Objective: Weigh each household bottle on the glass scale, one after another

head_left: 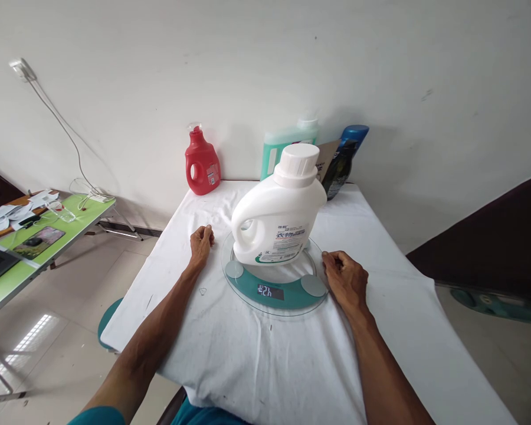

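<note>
A large white laundry detergent jug [274, 218] stands upright on a round glass scale [269, 286], its hollow handle facing left. Lit digits show on the scale's display [270, 291], upside down from here. To the left of the scale, my left hand [202, 243] rests on the white cloth, fingers curled closed, apart from the jug. My right hand [346, 276] lies at the scale's right rim with its fingers bent inward; whether the fingertips touch the glass I cannot tell. Neither hand shows anything held.
Against the wall behind stand a red detergent bottle [203, 164], a green jug [287, 141] and a dark bottle with a blue top [343, 162]. A cardboard piece [327, 156] sits between them. At far left, a green table [84, 206] holds papers, a mouse and a laptop.
</note>
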A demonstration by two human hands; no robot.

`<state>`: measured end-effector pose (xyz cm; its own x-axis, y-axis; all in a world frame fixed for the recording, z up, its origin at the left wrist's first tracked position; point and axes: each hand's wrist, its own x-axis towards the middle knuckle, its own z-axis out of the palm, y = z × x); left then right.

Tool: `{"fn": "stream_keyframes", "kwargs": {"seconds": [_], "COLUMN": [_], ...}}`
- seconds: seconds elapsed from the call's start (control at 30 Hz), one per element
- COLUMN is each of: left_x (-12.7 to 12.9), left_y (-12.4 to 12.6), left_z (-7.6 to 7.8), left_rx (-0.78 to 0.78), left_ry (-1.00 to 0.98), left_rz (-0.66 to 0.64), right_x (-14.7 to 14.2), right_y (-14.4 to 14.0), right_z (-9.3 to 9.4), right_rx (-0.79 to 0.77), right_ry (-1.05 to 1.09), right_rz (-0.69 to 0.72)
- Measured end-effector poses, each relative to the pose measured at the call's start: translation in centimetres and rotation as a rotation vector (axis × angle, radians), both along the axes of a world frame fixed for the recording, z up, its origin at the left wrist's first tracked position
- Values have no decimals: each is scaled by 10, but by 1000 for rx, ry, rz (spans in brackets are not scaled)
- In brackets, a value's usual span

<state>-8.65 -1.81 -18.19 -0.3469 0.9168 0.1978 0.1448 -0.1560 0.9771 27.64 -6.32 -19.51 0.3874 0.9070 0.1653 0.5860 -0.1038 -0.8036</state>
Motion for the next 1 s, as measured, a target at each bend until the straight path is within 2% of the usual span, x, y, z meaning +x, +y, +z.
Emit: {"fn": "stream_keyframes", "kwargs": {"seconds": [0.2, 0.33, 0.5, 0.73, 0.87, 1.0], "left_x": [1, 6, 24, 65, 78, 83], "left_y": [-2, -8, -24, -37, -34, -26], "left_z": [2, 12, 46, 104, 124, 126], "left_rx": [-19, 0, 170, 338, 275, 120], "left_ry": [8, 20, 62, 158, 211, 133], "left_rz": [10, 14, 17, -96, -224, -312], "right_x": [0, 1, 3, 3, 2, 2], "right_y": [-1, -2, -1, -3, -4, 0], "right_z": [0, 1, -1, 1, 2, -1], "right_rx": [12, 4, 15, 56, 96, 133], "right_ry": [-5, -8, 2, 32, 60, 84], "right_rz": [6, 13, 15, 51, 60, 45]}}
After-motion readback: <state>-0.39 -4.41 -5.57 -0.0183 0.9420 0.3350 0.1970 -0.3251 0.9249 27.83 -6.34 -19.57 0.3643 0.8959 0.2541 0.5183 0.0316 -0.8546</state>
